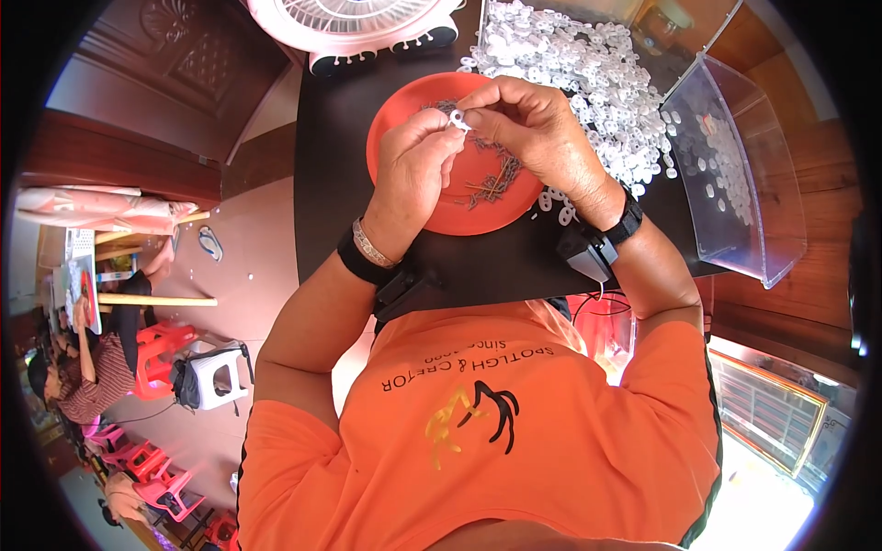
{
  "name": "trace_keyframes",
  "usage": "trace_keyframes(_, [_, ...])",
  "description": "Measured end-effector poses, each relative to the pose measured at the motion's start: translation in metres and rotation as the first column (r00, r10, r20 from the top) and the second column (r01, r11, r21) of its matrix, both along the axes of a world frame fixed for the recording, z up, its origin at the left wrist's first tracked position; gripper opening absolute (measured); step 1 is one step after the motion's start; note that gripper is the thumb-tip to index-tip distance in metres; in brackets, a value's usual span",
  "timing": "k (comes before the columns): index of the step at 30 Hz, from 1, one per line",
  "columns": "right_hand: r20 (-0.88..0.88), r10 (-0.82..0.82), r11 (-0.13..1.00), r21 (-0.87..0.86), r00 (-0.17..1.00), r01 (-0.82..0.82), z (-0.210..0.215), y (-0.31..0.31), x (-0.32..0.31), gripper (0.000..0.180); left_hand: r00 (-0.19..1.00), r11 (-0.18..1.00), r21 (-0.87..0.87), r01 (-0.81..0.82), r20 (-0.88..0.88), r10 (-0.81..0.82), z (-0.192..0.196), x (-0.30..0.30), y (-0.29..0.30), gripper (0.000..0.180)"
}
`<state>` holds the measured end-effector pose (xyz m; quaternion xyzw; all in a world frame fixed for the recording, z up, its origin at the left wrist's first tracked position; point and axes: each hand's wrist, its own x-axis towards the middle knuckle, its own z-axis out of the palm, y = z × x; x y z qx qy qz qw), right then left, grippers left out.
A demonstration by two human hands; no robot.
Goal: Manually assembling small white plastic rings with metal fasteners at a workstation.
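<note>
The fingertips hide part of the small white plastic piece (457, 118), so its full shape is hard to make out; a pink-and-white fan (354, 23) is cut off at the far edge, and a person (92, 381) at the far left is small and partly hidden. The black tabletop (329, 165) holds a round orange-red plastic dish (480, 216), with thin brownish metal pieces (496, 184) scattered in it, too small to identify. To the dish's right and far side spreads a large heap of white plastic pieces (616, 92), beside a clear plastic bin (779, 220) at the right. Left of the table are a carved wooden door (175, 83), a pinkish floor (266, 239), a slipper (210, 243), a white stool (223, 378) and red stools (163, 354). Over the dish's far half, the left hand (413, 165) pinches the small white plastic piece between thumb and forefinger, at its fingertips. The right hand (547, 138) is curled close on the piece's right side, thumb tip beside it; whether it grips anything cannot be told.
</note>
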<state>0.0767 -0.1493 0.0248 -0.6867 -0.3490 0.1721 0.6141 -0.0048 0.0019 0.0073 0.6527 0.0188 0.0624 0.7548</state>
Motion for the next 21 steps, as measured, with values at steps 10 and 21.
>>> trace_keyframes(10, [0.072,0.015,0.998,0.054,0.997,-0.019,0.0007,0.0037,-0.0037,0.018,0.998,0.993,-0.115,0.007,-0.064,-0.015,-0.0014,0.0002,0.0015,0.021])
trace_keyframes(21, [0.466,-0.076,0.994,-0.030,0.881,0.101,-0.0011,0.0056,-0.0071,0.026,0.996,0.959,-0.282,0.014,-0.077,-0.037,-0.0065,0.0035,0.0029,0.023])
